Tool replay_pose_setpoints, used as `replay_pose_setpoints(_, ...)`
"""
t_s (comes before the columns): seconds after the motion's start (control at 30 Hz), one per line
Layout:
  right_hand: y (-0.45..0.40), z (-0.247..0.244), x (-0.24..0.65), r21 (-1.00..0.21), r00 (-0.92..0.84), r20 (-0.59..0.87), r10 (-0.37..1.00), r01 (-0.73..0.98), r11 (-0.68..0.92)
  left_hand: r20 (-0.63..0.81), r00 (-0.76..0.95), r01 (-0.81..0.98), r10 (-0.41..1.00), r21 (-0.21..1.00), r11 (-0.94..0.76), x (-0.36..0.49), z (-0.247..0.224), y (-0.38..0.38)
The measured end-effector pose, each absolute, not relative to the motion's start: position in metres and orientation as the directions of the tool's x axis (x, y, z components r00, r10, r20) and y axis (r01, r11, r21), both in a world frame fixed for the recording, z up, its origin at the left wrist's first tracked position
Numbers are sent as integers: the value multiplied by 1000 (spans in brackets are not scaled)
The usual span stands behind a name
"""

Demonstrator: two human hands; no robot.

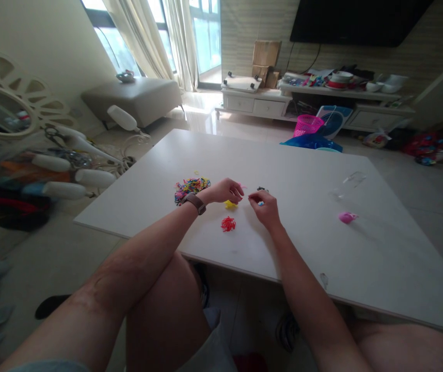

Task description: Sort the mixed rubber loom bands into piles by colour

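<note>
Small rubber bands lie sorted by colour on the white table point(314, 175). My left hand point(226, 191) hovers above the yellow rubber bands point(230, 205), its fingers bent and drawn together; anything between them is too small to make out. Just beyond its fingertips lie some pink rubber bands point(243, 186). Facing it, my right hand point(266, 208) pinches thumb against forefinger, and what the tips hold cannot be told. Black rubber bands point(262, 189) sit behind this hand, and a bit of blue point(260, 203) shows by its fingers. Nearer me is a red heap point(228, 224). A mixed pile point(191, 189) rests left of my left wrist.
To the right on the table are a pink object point(347, 217), a clear plastic container point(351, 183) and a small clear piece point(324, 280) near the front edge. A pink basket point(307, 125) stands beyond the far edge. A white-armed lamp point(85, 178) is at the left.
</note>
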State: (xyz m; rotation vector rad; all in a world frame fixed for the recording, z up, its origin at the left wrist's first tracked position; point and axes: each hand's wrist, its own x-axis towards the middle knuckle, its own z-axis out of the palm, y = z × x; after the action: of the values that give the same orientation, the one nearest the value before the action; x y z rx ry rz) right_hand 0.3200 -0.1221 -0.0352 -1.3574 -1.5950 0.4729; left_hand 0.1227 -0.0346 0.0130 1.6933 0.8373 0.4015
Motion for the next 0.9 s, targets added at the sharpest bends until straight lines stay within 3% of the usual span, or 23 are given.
replay_pose_setpoints(0.13, -112, -41, 338, -818, 326, 381, 865, 554, 152, -173, 644, 341, 745, 937, -76, 123, 18, -36)
replay_pose_setpoints(0.23, -105, -44, 353, -825, 423, 336, 842, 563, 47, -172, 622, 343, 764, 937, -67, 124, 23, -39)
replay_pose_setpoints(0.6, -94, -66, 362, -757, 306, 338, 890, 650, 65, -95, 590, 329, 802, 935, -131, 121, 23, -37)
replay_pose_setpoints(0.9, -95, -67, 362, -725, 291, 375, 880, 684, 82, -135, 597, 280, 791, 959, -48, 120, 20, -36)
